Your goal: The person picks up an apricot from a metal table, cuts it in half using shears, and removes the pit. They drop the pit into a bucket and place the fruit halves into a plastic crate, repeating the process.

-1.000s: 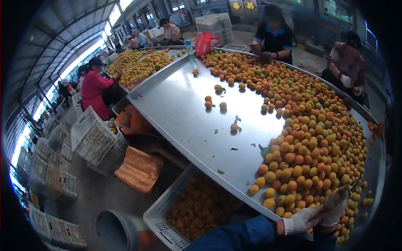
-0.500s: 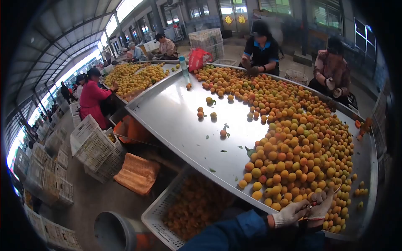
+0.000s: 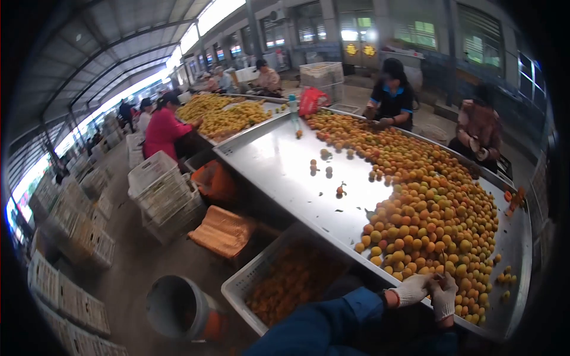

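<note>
Over the near edge of a metal sorting table (image 3: 279, 157), my left hand (image 3: 411, 289) and my right hand (image 3: 443, 295) are close together, both in pale knit gloves. The fingers of both are curled inward. A thin, slender piece (image 3: 443, 261) sticks up from my right hand; its kind is too blurred to make out. Whatever my left fingers pinch is hidden. Just beyond them lies a large heap of orange-yellow apricots (image 3: 436, 222), some tinged green or red. A few loose apricots (image 3: 340, 191) and leaf bits are scattered on the bare metal.
Below the table edge stands a white crate (image 3: 240, 299) of fruit, beside a grey bucket (image 3: 178, 308) and an orange-brown padded seat (image 3: 222, 231). Stacked crates (image 3: 163, 187) line the left. Two people sit across the table; a person in pink (image 3: 163, 133) works at another table.
The view has turned left, so the scene sits further right and lower. My hands stay together at the table edge, and my right hand is now more upright.
</note>
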A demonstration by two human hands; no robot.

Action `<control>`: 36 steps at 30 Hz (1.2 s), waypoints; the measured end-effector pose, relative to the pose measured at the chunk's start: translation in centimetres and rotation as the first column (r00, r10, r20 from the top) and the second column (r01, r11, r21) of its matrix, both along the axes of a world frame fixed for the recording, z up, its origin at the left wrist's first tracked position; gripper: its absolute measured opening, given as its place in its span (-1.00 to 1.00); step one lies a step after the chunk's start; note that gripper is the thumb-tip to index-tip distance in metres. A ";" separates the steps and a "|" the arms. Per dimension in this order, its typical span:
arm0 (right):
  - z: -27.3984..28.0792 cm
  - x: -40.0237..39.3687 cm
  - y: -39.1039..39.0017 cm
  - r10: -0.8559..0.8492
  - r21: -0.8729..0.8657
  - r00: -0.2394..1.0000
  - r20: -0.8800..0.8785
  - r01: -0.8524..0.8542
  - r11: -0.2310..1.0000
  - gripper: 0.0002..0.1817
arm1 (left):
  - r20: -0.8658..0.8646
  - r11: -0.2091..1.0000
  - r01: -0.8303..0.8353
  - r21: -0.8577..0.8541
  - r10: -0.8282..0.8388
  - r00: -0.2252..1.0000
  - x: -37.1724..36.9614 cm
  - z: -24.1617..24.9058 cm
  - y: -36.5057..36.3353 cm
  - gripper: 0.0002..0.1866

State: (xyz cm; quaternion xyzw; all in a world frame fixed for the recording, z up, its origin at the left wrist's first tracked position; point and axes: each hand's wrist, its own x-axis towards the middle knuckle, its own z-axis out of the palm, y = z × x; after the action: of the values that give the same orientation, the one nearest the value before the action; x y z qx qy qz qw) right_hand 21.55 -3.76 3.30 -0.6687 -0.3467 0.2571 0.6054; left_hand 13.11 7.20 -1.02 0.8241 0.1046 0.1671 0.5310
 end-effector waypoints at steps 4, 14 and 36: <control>-2.3 -0.2 -1.0 -0.014 0.111 0.994 0.109 0.002 0.994 -0.78 | 0.021 1.000 -0.030 0.000 0.030 0.999 -2.6 1.6 -1.0 -0.68; 0.0 -3.5 -0.8 -0.092 0.141 0.950 0.298 0.051 0.989 -0.89 | 0.200 0.987 -0.122 0.109 0.099 0.975 -6.9 1.7 -0.7 -0.75; -0.4 1.8 -0.5 -0.174 -0.393 0.793 0.583 0.463 0.795 -0.51 | -0.357 0.792 -0.435 0.429 0.591 0.724 -27.8 -6.8 14.0 -0.73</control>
State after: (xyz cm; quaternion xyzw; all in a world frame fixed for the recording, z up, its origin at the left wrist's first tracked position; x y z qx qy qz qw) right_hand 23.37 -4.30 2.93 -0.8997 -0.2919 0.0402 0.3221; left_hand -14.72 21.22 -7.78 0.8499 0.4297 0.1173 0.2815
